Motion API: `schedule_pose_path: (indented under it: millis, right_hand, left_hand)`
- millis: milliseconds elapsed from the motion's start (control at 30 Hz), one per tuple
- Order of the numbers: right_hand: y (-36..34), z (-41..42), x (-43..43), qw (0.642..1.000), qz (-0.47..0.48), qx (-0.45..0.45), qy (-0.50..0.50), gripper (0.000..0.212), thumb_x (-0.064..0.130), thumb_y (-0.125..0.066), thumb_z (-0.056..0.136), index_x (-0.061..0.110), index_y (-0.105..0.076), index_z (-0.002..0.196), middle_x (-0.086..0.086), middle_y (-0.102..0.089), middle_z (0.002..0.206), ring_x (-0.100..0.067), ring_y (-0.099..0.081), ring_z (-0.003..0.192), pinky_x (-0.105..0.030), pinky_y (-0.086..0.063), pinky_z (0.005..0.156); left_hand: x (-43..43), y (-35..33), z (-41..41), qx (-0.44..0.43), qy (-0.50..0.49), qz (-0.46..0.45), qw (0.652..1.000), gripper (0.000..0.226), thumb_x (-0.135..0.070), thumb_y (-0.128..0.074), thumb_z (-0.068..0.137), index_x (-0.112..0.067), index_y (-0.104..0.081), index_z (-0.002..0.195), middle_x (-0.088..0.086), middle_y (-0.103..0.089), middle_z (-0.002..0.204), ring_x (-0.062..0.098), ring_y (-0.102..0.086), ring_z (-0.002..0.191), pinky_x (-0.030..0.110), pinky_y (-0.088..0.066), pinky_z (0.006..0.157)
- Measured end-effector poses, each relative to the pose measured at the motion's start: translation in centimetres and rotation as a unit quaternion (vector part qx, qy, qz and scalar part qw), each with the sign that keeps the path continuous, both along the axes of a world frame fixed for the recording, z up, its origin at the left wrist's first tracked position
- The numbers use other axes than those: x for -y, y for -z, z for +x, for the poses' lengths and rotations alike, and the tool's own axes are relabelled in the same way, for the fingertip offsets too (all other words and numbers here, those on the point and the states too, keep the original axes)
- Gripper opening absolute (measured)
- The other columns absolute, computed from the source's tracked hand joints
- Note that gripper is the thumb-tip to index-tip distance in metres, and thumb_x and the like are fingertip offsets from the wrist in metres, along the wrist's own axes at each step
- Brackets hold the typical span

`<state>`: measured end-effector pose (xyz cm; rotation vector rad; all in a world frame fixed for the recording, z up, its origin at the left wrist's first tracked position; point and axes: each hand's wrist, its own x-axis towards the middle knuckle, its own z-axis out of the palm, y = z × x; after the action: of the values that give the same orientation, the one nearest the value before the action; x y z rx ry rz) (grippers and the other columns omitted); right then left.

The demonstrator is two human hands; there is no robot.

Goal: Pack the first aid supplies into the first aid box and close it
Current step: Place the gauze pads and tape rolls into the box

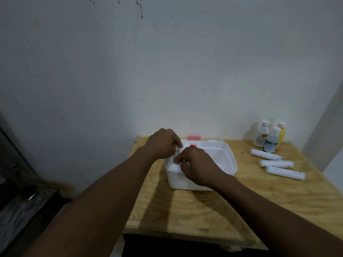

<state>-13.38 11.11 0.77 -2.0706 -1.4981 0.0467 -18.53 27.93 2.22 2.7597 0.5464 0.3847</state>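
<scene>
A white first aid box (225,156) stands open on the wooden table (194,206), its lid with a red latch (194,138) lying back toward the wall. Both my hands are over the box's left part. My left hand (163,143) and my right hand (196,166) pinch a white soft item (173,165), perhaps gauze or a pad, lying across the left rim. A small orange thing (193,145) shows between my hands. The right part of the box looks bare inside.
Three white rolls (266,154) (277,163) (285,173) lie on the table right of the box. Behind them three bottles (261,134) (272,140) (281,132) stand near the wall. The table's left edge drops to a dark floor.
</scene>
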Motion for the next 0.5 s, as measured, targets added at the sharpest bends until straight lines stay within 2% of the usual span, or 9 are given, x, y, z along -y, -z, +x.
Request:
schedule_pose_path:
  millis: [100, 200, 367, 500]
  right_hand:
    - [-0.1, 0.1, 0.1, 1.000, -0.008, 0.004, -0.006, 0.030, 0.014, -0.054, 0.088, 0.019, -0.075, 0.109, -0.003, -0.071, 0.114, -0.021, -0.057, 0.104, -0.038, -0.051, 0.090]
    - [0.0, 0.3, 0.0, 0.999, -0.039, 0.024, -0.021, 0.033, 0.016, -0.050, 0.089, 0.021, -0.074, 0.111, -0.001, -0.070, 0.118, -0.022, -0.054, 0.105, -0.039, -0.051, 0.088]
    - [-0.4, 0.3, -0.2, 0.994, -0.096, 0.050, -0.032, 0.037, 0.016, -0.045, 0.087, 0.021, -0.073, 0.110, -0.003, -0.069, 0.115, -0.027, -0.051, 0.102, -0.043, -0.052, 0.083]
    - [-1.5, 0.2, 0.0, 0.992, -0.111, 0.022, -0.048, 0.035, 0.012, -0.046, 0.086, 0.014, -0.075, 0.107, -0.006, -0.072, 0.111, -0.027, -0.060, 0.104, -0.039, -0.050, 0.092]
  left_hand:
    - [-0.3, 0.2, 0.2, -0.038, -0.012, 0.013, 0.999, 0.034, -0.002, -0.062, 0.085, -0.025, -0.081, 0.101, 0.001, -0.076, 0.113, 0.019, -0.069, 0.099, 0.037, -0.058, 0.089]
    - [-0.5, 0.2, 0.4, -0.074, -0.017, 0.017, 0.997, 0.036, -0.002, -0.064, 0.083, -0.027, -0.081, 0.103, 0.000, -0.075, 0.117, 0.020, -0.069, 0.100, 0.039, -0.058, 0.089]
    - [0.5, -0.9, 0.1, -0.111, -0.021, 0.045, 0.993, 0.034, -0.015, -0.056, 0.086, -0.032, -0.080, 0.102, -0.011, -0.073, 0.119, 0.019, -0.064, 0.108, 0.041, -0.050, 0.096]
    - [1.2, -2.0, 0.3, -0.144, -0.034, 0.026, 0.989, 0.036, -0.023, -0.047, 0.089, -0.033, -0.077, 0.106, -0.007, -0.069, 0.126, 0.023, -0.059, 0.113, 0.046, -0.042, 0.100]
